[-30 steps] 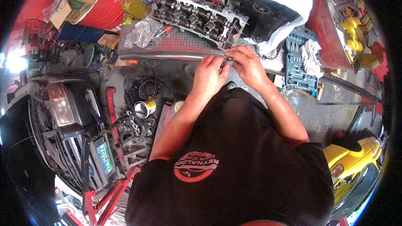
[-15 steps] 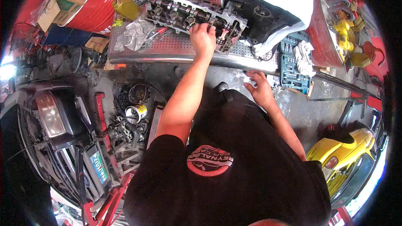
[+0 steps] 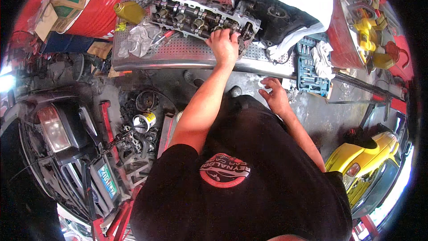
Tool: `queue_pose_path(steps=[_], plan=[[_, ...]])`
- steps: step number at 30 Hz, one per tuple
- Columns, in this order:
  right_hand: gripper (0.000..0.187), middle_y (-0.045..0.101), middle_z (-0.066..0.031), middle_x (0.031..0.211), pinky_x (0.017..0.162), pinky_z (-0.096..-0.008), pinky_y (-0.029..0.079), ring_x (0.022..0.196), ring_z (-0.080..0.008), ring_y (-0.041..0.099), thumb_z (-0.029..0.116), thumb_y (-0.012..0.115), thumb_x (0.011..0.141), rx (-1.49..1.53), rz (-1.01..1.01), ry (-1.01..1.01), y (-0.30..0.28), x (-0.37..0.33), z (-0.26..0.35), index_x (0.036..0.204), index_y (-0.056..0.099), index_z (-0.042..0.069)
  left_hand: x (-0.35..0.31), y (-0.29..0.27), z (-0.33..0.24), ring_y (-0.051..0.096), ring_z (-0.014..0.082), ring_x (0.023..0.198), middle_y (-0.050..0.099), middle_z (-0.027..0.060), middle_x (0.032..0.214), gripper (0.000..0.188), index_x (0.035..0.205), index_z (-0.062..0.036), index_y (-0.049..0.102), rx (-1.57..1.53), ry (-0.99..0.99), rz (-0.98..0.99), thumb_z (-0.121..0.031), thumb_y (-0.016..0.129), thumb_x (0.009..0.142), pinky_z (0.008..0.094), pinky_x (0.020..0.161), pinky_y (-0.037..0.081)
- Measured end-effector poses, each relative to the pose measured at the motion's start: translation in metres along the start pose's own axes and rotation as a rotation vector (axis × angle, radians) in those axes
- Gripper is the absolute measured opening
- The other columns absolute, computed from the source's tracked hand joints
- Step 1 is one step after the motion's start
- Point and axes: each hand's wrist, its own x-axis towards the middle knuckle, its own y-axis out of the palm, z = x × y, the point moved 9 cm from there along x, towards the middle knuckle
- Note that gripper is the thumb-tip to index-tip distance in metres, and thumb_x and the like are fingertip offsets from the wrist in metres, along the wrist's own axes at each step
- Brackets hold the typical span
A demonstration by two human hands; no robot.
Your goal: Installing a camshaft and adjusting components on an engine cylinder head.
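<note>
The person wears a black short-sleeved T-shirt (image 3: 249,187) with a round red-and-white emblem (image 3: 224,170) at about 6 o'clock. Both forearms are bare; no gloves, watch or rings show on the left hand (image 3: 224,44) or right hand (image 3: 275,96).

The engine cylinder head (image 3: 200,18) lies flat on the perforated metal workbench (image 3: 178,51) in the upper centre of the frame, running from upper left down to the right. It is a long grey aluminium casting, its open top facing up, showing a row of dark, oily valve springs and bearing saddles. Its right end is partly covered by the left hand (image 3: 224,44), whose fingers rest on it.
</note>
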Motion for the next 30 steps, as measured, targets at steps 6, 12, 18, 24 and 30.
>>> queue_pose_path(steps=[6,12,18,24,30], plan=[[0.034,0.064,-0.0125,0.127,0.079,-0.0357,0.058,0.101,-0.025,0.069,0.012,0.077,0.09,-0.004,-0.005,-0.006,-0.002,0.004,-0.011,0.122,0.069,0.006,0.02,-0.011,0.015,0.062,0.0309,0.105,0.069,0.0081,0.097,0.024,0.098,-0.0089,0.074,0.051,-0.017,-0.101,-0.025,0.082,0.081,0.0494,0.09,0.037],[0.033,0.065,-0.0142,0.126,0.083,-0.0391,0.058,0.102,-0.0278,0.07,0.012,0.077,0.089,0.032,0.001,0.021,-0.004,0.007,-0.019,0.121,0.069,0.006,0.027,-0.012,0.027,0.061,0.0328,0.107,0.068,0.0093,0.1,0.025,0.098,-0.008,0.074,0.096,-0.06,-0.151,-0.023,0.083,0.081,0.0516,0.092,0.036],[0.033,0.066,-0.015,0.124,0.087,-0.0414,0.058,0.103,-0.0299,0.07,0.012,0.078,0.088,0.053,0.017,0.043,-0.004,0.01,-0.025,0.12,0.069,0.006,0.028,-0.006,0.031,0.06,0.0327,0.11,0.068,0.01,0.104,0.026,0.1,-0.0082,0.073,0.117,-0.064,-0.107,-0.023,0.083,0.08,0.0527,0.094,0.036],[0.033,0.066,-0.0139,0.121,0.087,-0.0403,0.057,0.102,-0.0287,0.071,0.012,0.079,0.088,0.057,0.011,0.053,-0.002,0.013,-0.031,0.119,0.069,0.006,0.028,-0.004,0.023,0.059,0.0315,0.11,0.067,0.0082,0.102,0.026,0.1,-0.0106,0.072,0.159,0.034,-0.11,-0.023,0.083,0.08,0.053,0.095,0.036],[0.033,0.066,-0.0146,0.122,0.088,-0.0401,0.057,0.102,-0.0291,0.071,0.012,0.079,0.088,0.058,0.028,0.066,-0.002,0.015,-0.033,0.119,0.07,0.005,0.028,-0.002,0.023,0.058,0.0311,0.111,0.067,0.0076,0.102,0.027,0.101,-0.0109,0.072,0.168,0.026,-0.118,-0.023,0.083,0.079,0.0538,0.096,0.036]])
